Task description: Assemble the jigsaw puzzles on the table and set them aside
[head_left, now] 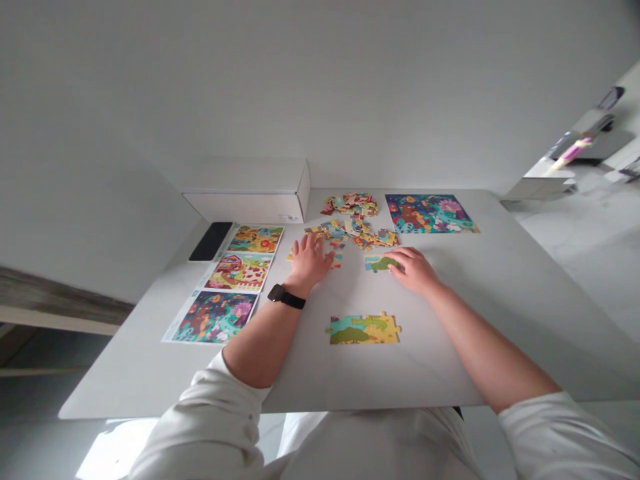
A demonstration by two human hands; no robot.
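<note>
Two heaps of flat, knob-edged puzzle pieces lie on your smooth, pale table (505, 267): a far heap (353, 204) and a nearer heap (365, 235) spread just before it. Behind your left hand stands a plain white box (245, 206) with crisp edges; a dark, smooth phone (212, 241) lies in front of it.

Nearest you, a joined section (365, 331) lies flat, tabs jutting from its sides, showing a green crocodile, a rounded green bush, blue and yellow. Your right hand (414, 270) has curled fingers on the right end of a smaller green-and-blue patch (375, 263); you may be pinching it, but I cannot tell. Your left hand (309, 261) is spread, unclenched, over pieces at the nearer heap's left edge.

Count three printed pictures (237, 272) at your left, one larger dark-blue picture (433, 213) at far right, and one black watch (286, 296). The overlapping loose pieces can't be counted.
</note>
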